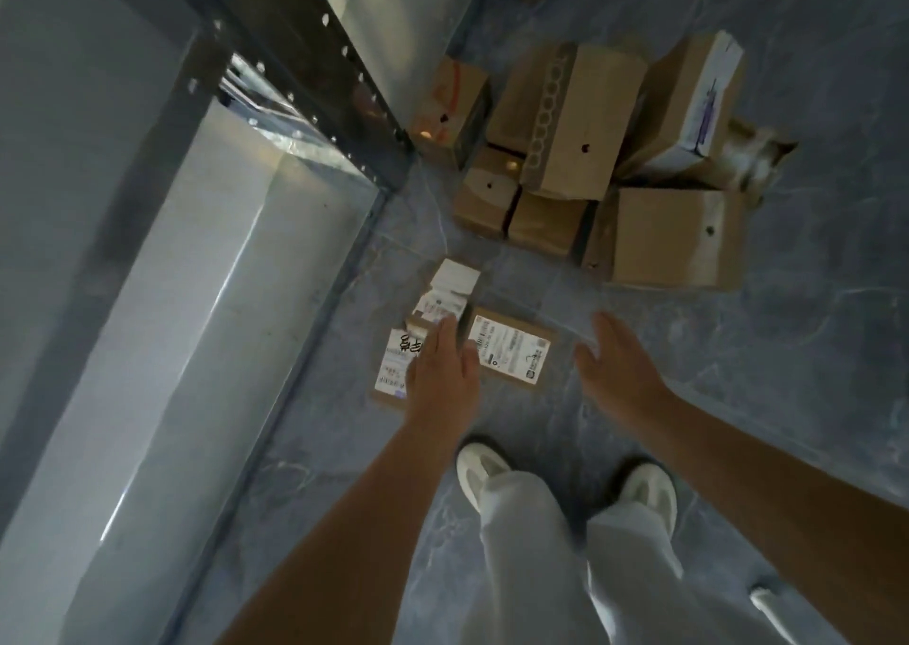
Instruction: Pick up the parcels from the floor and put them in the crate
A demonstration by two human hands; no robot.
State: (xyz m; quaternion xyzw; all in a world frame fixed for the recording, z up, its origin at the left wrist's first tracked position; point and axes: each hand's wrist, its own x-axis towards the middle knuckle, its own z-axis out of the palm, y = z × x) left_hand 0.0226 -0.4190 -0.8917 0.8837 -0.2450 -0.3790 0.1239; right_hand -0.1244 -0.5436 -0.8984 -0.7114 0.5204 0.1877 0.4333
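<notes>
Item 1. Our left hand [442,371]: fingers straight and together, holding nothing, lying in view over the edge of the left flat parcel [392,366]. We cannot tell whether it touches the parcel.

Item 2. Our right hand [617,364]: fingers relaxed and spread, holding nothing, above bare floor [797,349] just right of the middle flat parcel [514,349].

Item 3. Flat parcels, three, all on the floor just ahead of our shoes [479,467]. The left and middle ones are brown with white printed labels and lie side by side. A third, the white-labelled parcel [451,284], lies just beyond them, overlapping the far end of the left one.

Item 4. Pile of cardboard boxes [575,118], farther along the floor, close against one another. Several are stacked or tilted. One large box [679,236] stands at the near right of the pile.

Item 5. Metal shelving [315,49], perforated upright and grey shelf, along our left, its foot near the pile.

Item 6. White trousers [536,546], white shoes, standing on grey marbled floor.
</notes>
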